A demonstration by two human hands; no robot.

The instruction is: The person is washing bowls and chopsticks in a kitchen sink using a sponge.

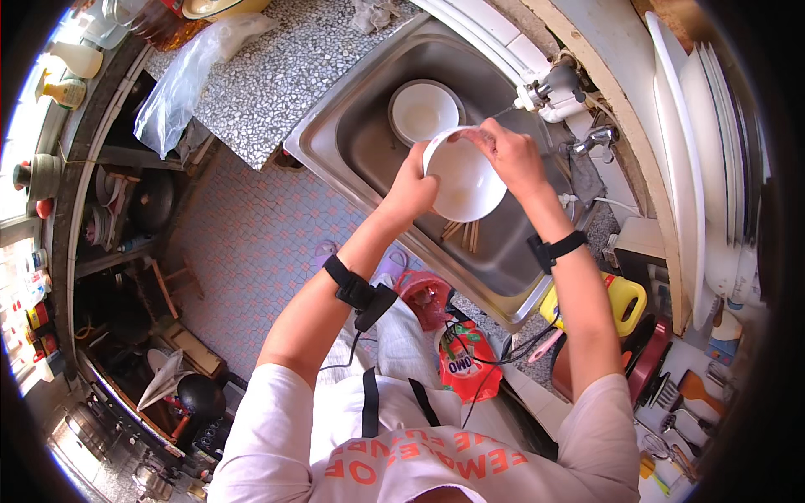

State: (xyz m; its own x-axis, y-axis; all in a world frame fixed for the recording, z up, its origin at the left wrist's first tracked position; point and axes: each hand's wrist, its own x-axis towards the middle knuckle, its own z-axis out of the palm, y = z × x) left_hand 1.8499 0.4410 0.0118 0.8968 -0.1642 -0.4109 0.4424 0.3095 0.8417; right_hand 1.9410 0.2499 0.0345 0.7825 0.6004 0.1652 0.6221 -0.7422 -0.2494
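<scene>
My left hand [415, 185] grips the left rim of a white bowl [468, 182], thumb along its wall. At the bowl's upper right rim, my right hand [512, 151] holds on, its fingers partly hidden. The bowl is tilted, its inside facing me, over a stainless steel sink [377, 148]. Another white bowl [424, 114] rests in the basin beyond it, seemingly stacked on another dish. Several wooden chopsticks [468, 236] lie in the basin, partly hidden by the held bowl. A thin stream of water comes from the tap [534, 95] beside my right hand.
A second tap [594, 141] is on the wall at right. A terrazzo counter [251, 94] with a clear plastic bag [182, 82] adjoins the sink. White plates [698, 157] stand in a rack at right. A yellow cutting board [622, 305] and a red detergent pouch [468, 361] are near the sink's front.
</scene>
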